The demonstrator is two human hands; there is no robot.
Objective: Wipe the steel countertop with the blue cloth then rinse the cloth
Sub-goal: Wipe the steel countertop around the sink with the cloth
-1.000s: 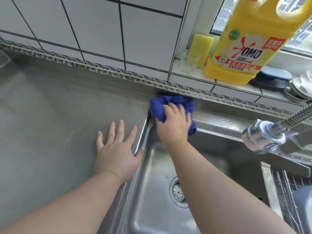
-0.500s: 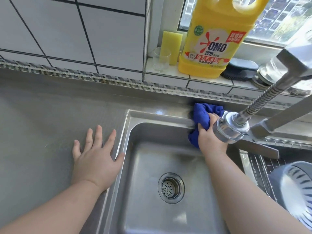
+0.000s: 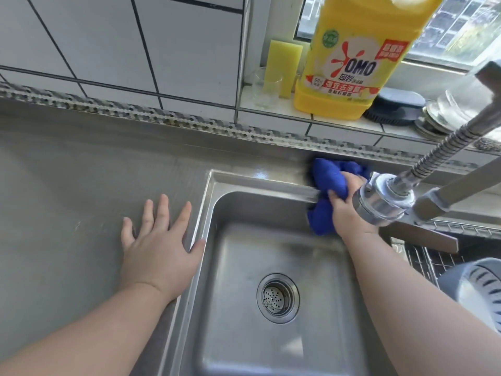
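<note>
The blue cloth point(image 3: 326, 183) lies bunched on the back rim of the steel sink point(image 3: 260, 183), part of it hanging into the basin. My right hand point(image 3: 348, 213) grips the cloth against that rim, partly hidden behind the chrome faucet head point(image 3: 379, 198). My left hand point(image 3: 158, 245) rests flat with fingers spread on the steel countertop point(image 3: 67, 199), its thumb at the sink's left edge.
The sink drain point(image 3: 278, 297) sits in the basin. On the tiled sill stand a yellow detergent bottle point(image 3: 349, 63), a yellow sponge point(image 3: 284, 66), a glass point(image 3: 264, 88) and a dark brush point(image 3: 393, 105). A dish rack point(image 3: 433, 256) and grey strainer point(image 3: 477, 289) fill the right.
My right hand has slid the cloth rightward along the sink's back rim, from the sink's left corner to beside the faucet head. The left hand has stayed flat on the countertop.
</note>
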